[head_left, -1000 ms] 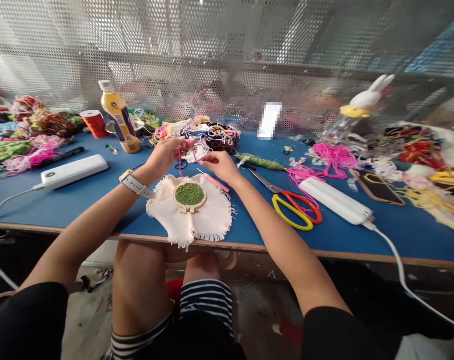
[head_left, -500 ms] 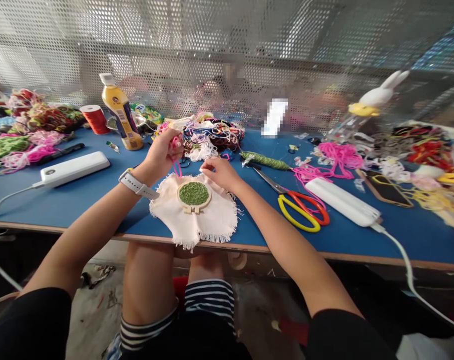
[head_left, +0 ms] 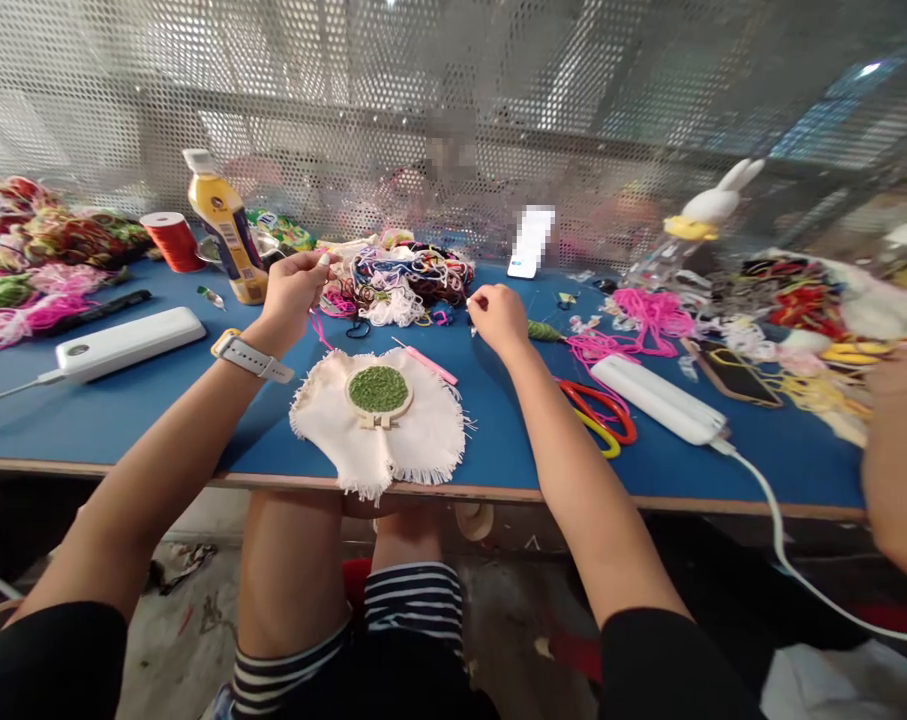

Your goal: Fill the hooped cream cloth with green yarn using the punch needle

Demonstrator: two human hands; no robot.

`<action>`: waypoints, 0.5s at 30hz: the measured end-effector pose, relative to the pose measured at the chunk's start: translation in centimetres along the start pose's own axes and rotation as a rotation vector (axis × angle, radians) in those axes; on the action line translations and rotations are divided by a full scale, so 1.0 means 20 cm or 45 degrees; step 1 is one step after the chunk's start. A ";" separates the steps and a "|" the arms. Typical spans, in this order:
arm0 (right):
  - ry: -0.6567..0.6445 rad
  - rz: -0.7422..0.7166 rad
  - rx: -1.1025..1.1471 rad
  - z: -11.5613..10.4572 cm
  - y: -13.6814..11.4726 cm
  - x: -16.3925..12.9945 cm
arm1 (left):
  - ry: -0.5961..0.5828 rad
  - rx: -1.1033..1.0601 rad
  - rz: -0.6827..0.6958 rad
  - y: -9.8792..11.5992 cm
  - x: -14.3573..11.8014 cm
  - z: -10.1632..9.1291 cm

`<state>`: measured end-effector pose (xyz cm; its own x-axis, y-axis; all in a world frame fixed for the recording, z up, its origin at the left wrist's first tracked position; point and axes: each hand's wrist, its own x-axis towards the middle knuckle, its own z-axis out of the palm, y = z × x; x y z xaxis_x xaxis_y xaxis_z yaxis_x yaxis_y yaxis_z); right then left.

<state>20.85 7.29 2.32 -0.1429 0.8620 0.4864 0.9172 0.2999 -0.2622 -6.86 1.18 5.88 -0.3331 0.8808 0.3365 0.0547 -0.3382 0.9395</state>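
Note:
My left hand (head_left: 297, 290), with a watch on its wrist, is raised above the table. Its fingers pinch pink yarn (head_left: 319, 330), and a strand hangs down toward the cloth. My right hand (head_left: 502, 318) is pinched closed at the right of the yarn pile; what sits between its fingertips is too small to make out. Between and below the hands lies a white cloth (head_left: 430, 430) with frayed edges. A small round hoop (head_left: 379, 412) on it frames looped green stitching (head_left: 378, 388). A pink-handled punch needle (head_left: 432, 364) rests across the cloth's upper right edge.
Scissors (head_left: 610, 412) lie partly behind my right forearm. White power banks (head_left: 132, 343) with cables flank my arms. A tangled yarn pile (head_left: 412, 280), a drink bottle (head_left: 228, 225), a red spool (head_left: 169, 240) and a phone (head_left: 523, 264) stand farther back. Another person's arm (head_left: 899, 460) shows at right.
My right hand has moved right, away from the cloth, uncovering the punch needle. My left hand has shifted slightly left with the pink yarn. The view has turned a little.

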 end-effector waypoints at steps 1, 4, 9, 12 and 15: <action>-0.018 -0.009 -0.010 0.01 0.00 0.00 | 0.021 0.039 0.057 -0.02 0.02 -0.01; -0.084 -0.062 -0.043 0.03 0.00 -0.01 | 0.095 0.168 0.257 -0.06 0.07 -0.06; -0.099 -0.046 -0.081 0.02 -0.01 -0.01 | 0.275 0.215 0.359 -0.14 0.19 -0.17; -0.124 -0.050 -0.091 0.01 -0.01 -0.01 | 0.339 0.247 0.306 -0.17 0.23 -0.22; -0.169 -0.023 -0.106 0.00 -0.02 -0.02 | 0.420 0.318 0.296 -0.19 0.26 -0.26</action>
<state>20.56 6.84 2.32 -0.2022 0.9048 0.3748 0.9410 0.2856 -0.1818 -13.59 5.26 3.74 -0.5642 0.6253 0.5391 0.3743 -0.3882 0.8421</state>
